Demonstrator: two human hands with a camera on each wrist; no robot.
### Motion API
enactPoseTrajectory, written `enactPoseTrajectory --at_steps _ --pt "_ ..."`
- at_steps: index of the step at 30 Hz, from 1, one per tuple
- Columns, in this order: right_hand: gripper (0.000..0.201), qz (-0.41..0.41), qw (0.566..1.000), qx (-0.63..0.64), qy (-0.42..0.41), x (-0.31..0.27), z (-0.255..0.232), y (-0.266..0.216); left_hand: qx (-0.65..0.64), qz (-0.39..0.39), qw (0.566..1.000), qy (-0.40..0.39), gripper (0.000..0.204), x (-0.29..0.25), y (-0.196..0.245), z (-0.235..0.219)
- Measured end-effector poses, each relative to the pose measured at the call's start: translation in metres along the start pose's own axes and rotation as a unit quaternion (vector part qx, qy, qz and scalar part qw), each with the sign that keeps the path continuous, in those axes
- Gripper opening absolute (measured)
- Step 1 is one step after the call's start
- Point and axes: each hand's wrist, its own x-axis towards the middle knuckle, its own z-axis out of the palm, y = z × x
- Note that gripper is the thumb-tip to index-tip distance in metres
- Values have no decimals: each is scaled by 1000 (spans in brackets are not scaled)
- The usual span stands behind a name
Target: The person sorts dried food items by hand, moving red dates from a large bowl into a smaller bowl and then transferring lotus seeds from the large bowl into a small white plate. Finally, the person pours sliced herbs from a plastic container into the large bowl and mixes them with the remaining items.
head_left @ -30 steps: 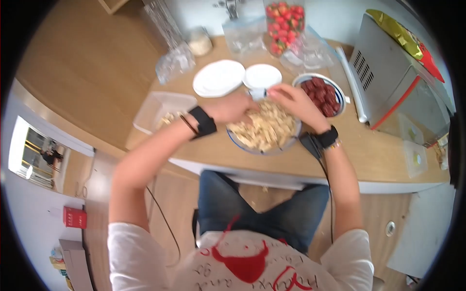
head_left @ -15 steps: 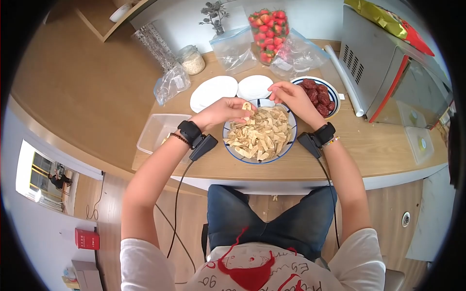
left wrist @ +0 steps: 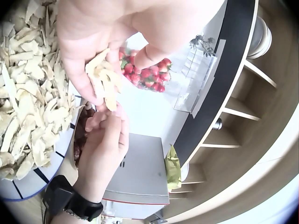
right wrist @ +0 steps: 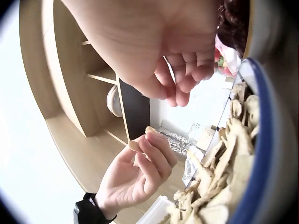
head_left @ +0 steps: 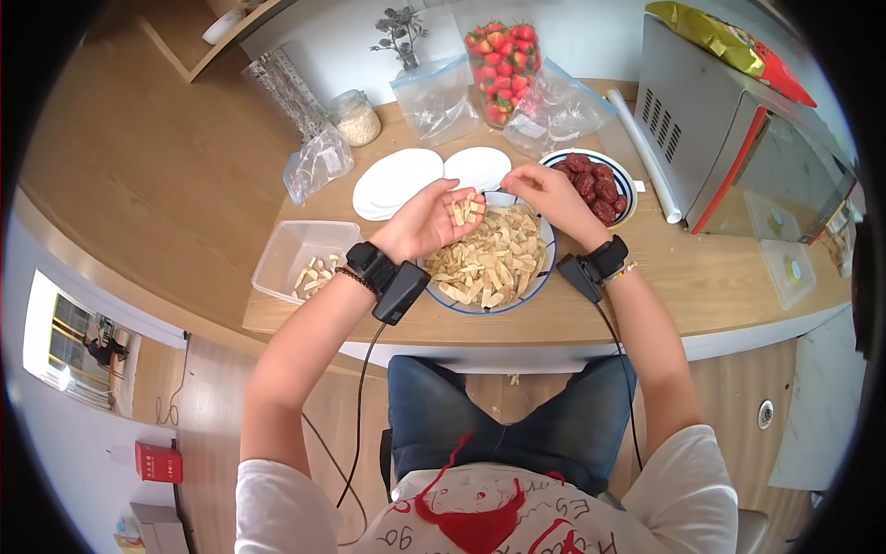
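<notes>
Pale slices (head_left: 489, 263), thin, cream, uneven, heap in blue-rimmed bowl (head_left: 550, 266) near front edge of desk (head_left: 683, 295). Left hand (head_left: 421, 222), palm up, fingers partly curled, holds small pieces (head_left: 466, 210) over bowl's left side. Right hand (head_left: 551, 197) beside it, fingers curled narrow; can't tell if gripping anything.

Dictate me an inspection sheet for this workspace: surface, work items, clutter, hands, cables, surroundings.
Surface: wooden table, no spill seen.
Work items: blue-rimmed bowl heaped with pale slices; clear tub, some pieces inside.
Clutter: clear bags and white plates behind.
Hands: left holds slices, palm up; right beside it, fingers curled, nothing seen held.
Cables: one from each wrist device, hanging past the table's front edge.
Surroundings: grey appliance, gold packet on top.
</notes>
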Motion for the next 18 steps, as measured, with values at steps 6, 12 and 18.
enactPoseTrajectory --at_steps 6,12,18 --pt "18 -112 974 -189 -56 -6 2 5 54 4 998 22 30 0 -5 -8" --pt "32 -88 950 -258 -153 -15 6 -6 9 9 1000 4 33 -13 -14 1" --pt "33 -84 965 -188 -159 -13 6 -2 -122 51 991 38 26 -20 -25 -1"
